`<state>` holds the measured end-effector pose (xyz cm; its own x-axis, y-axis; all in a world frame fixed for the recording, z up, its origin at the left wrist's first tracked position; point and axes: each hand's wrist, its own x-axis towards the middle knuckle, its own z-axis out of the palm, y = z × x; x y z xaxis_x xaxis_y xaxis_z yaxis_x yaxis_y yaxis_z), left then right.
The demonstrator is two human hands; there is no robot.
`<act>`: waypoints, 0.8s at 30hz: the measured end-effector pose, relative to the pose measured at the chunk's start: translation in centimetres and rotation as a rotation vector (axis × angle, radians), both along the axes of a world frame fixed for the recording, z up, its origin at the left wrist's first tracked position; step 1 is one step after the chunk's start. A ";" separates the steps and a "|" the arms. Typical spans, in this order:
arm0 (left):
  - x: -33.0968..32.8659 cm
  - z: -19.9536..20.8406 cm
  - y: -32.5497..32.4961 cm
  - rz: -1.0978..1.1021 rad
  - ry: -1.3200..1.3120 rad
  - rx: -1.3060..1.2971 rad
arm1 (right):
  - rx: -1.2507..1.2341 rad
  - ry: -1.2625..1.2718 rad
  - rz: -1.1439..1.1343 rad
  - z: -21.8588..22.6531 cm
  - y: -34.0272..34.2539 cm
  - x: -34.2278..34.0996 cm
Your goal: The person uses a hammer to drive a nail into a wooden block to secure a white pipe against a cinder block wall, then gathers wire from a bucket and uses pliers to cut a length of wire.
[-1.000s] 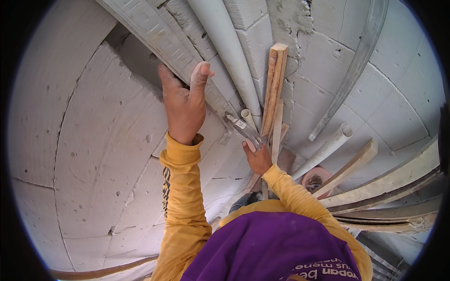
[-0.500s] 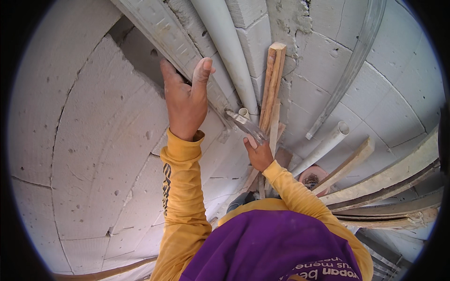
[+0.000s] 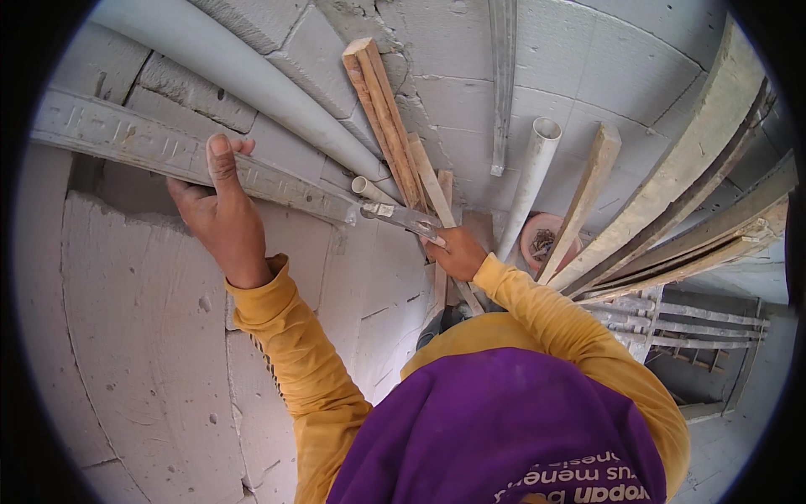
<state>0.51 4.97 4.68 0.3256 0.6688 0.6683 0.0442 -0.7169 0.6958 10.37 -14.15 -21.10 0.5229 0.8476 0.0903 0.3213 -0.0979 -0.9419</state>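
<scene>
Straddling a grey strip [image 3: 290, 183], left fingers [image 3: 222, 165] stand apart, while right fingers [image 3: 440, 253] clasp a metal tool [image 3: 405, 220].

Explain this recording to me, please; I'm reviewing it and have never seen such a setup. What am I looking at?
There is no machine here: the two bare hands and yellow sleeves belong to the person wearing the camera. It is the left of two fisheye cameras on the head, looking down, so straight edges bend near the rim.

The left hand is at a long grey strip, its thumb in front; its other fingers are partly hidden. The right hand holds a flat grey tool, whose far end is by the strip's end; I can't tell whether they touch.

Around them are a pale block wall, a thick grey pipe, brown wooden lengths and a pinkish round container with small bits inside.
</scene>
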 end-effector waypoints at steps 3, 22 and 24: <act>-0.2 0.0 -0.4 -0.050 -0.059 -0.041 | -0.191 -0.016 -0.122 -6.2 -6.8 -0.9; -0.4 -0.5 2.4 -0.011 0.060 -0.215 | -1.087 0.723 -1.062 -15.9 -32.1 -36.7; -0.4 -0.6 4.2 0.023 0.078 -0.170 | -1.054 0.880 -1.161 -17.3 -31.4 -41.2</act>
